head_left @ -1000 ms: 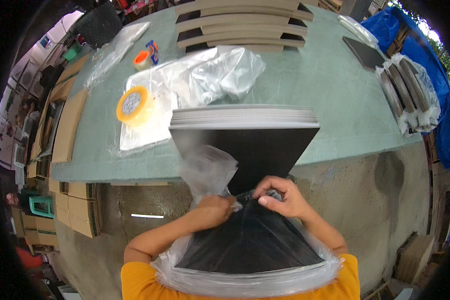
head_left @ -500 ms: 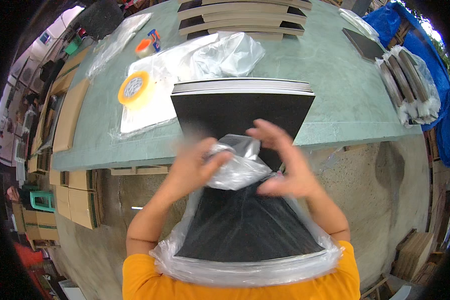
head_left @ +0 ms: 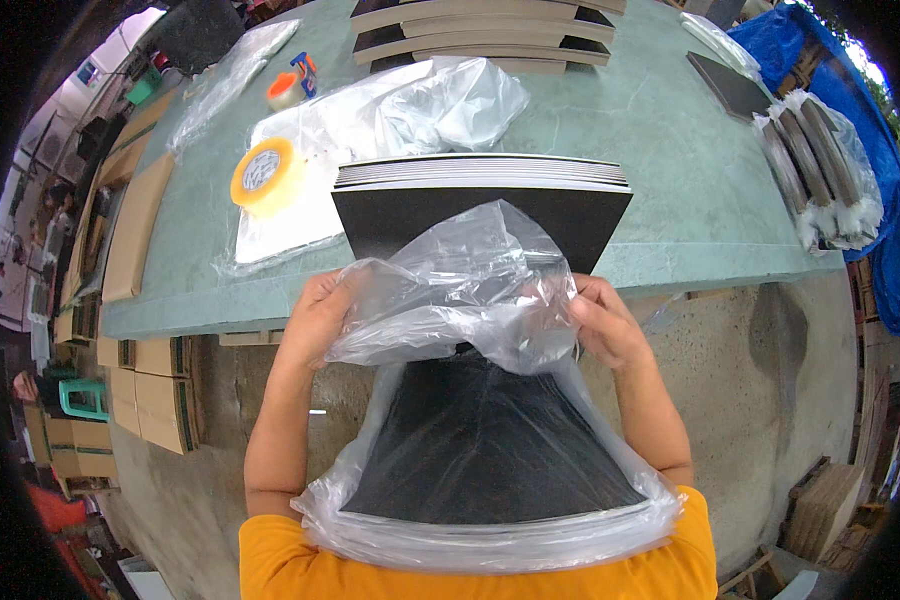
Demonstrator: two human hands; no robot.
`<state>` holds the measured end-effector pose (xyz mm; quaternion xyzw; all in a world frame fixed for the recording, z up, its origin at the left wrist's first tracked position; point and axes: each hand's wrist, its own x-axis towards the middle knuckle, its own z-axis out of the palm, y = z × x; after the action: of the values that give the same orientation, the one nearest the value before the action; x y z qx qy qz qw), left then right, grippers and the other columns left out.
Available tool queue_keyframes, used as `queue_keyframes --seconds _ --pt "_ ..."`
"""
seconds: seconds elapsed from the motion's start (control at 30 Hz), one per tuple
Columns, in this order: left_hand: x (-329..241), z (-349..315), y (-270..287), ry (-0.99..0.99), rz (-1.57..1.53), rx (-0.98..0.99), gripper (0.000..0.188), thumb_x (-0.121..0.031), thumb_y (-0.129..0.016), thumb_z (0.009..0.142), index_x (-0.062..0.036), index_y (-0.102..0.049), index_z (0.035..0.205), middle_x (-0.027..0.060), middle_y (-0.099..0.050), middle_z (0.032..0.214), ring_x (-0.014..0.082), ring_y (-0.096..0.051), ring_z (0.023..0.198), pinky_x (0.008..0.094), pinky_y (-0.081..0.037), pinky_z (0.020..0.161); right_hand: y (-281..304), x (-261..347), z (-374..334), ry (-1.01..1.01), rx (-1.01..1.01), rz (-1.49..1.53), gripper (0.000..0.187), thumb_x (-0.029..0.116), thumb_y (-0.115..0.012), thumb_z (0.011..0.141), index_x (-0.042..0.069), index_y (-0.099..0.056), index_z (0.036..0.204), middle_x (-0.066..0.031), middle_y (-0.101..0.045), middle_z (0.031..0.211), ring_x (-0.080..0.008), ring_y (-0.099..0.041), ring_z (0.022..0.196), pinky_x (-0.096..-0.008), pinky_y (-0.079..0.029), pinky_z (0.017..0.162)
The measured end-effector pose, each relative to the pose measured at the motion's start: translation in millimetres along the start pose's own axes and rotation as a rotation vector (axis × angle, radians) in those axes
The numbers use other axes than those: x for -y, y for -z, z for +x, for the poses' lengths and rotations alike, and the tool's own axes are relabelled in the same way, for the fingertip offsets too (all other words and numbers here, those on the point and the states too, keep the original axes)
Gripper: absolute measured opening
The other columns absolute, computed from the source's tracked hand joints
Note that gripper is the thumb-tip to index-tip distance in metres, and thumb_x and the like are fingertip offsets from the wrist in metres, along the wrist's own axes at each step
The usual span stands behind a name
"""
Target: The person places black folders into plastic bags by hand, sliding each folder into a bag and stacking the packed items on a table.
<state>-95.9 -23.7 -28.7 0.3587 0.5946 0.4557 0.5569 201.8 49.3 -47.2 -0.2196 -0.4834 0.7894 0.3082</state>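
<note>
A clear plastic bag [head_left: 460, 285] is spread between my two hands, its loose end raised and crumpled. My left hand [head_left: 320, 318] pinches the bag's left side, fingers partly covered by the film. On the other side, my right hand [head_left: 608, 325] grips the film between thumb and fingers. Inside the bag's lower part, a black flat-faced stack of boards [head_left: 490, 445] rests against my orange shirt. Just beyond my hands, a second stack with a black cover and white page-like edges [head_left: 390, 212] stands at the table's near edge, partly hidden behind the raised film.
On the green table [head_left: 660, 215] lie a yellow tape roll [head_left: 262, 178], flat plastic bags [head_left: 460, 105], a smaller tape roll [head_left: 285, 92] and a blue-orange tool [head_left: 305, 72]. Board stacks [head_left: 480, 48] sit at the back. Plastic-wrapped bundles [head_left: 820, 165] are at right, a green stool [head_left: 84, 400] at lower left.
My hands have moved apart, left hand to the left and right hand slightly to the right. The bunched plastic between them has opened out wide and risen over the standing stack.
</note>
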Motion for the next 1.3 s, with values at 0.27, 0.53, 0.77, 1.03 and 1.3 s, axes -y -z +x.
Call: queue_keyframes --seconds 0.27,0.53,0.77,1.03,1.3 --pt "-35 -18 -13 -0.754 0.976 -0.547 0.01 -0.008 -0.055 0.073 -0.0018 -0.053 0.081 0.0012 -0.051 0.065 0.0117 -0.047 0.058 0.0241 -0.038 0.053 -3 9 3 -0.205 -0.113 -0.486 0.021 0.019 -0.067 0.073 0.0 -0.062 0.08 -0.0034 -0.06 0.069 -0.0075 -0.054 0.063 -0.0213 -0.043 0.057" --pt "-56 -17 -81 -0.789 0.608 -0.174 0.028 -0.019 -0.07 0.064 -0.003 -0.054 0.081 0.003 -0.051 0.066 0.0105 -0.048 0.06 0.0226 -0.038 0.052 -21 14 8 -0.03 -0.145 0.05 0.028 0.011 -0.073 0.06 0.001 -0.06 0.082 -0.0027 -0.061 0.075 -0.0086 -0.056 0.064 -0.0225 -0.045 0.061" --pt "-49 -17 -109 -0.577 0.418 0.295 0.02 -0.018 -0.06 0.077 -0.001 -0.053 0.069 0.0019 -0.048 0.061 0.0073 -0.044 0.057 0.0236 -0.037 0.052 -38 7 11 0.15 -0.131 0.315 0.016 0.018 -0.062 0.078 0.003 -0.057 0.076 -0.0019 -0.058 0.069 -0.0084 -0.052 0.06 -0.0226 -0.043 0.057" --pt "-73 -19 -56 -0.995 0.542 -0.549 0.013 -0.006 -0.058 0.074 -0.0046 -0.052 0.085 0.0081 -0.053 0.088 0.0163 -0.05 0.077 0.028 -0.04 0.065 -28 17 -5 0.215 -0.11 -0.274 0.016 0.017 -0.06 0.077 0.001 -0.061 0.075 -0.0081 -0.056 0.081 -0.0148 -0.053 0.07 -0.0273 -0.043 0.063" --pt "-65 -35 -97 -0.642 0.321 0.467 0.02 -0.02 -0.057 0.08 -0.001 -0.052 0.082 0.0107 -0.049 0.057 0.0178 -0.05 0.048 0.0293 -0.04 0.047 -48 72 -6 0.585 -0.071 -0.825 0.024 0.018 -0.071 0.065 0.003 -0.06 0.079 -0.0107 -0.056 0.095 -0.0208 -0.053 0.093 -0.0344 -0.04 0.081"
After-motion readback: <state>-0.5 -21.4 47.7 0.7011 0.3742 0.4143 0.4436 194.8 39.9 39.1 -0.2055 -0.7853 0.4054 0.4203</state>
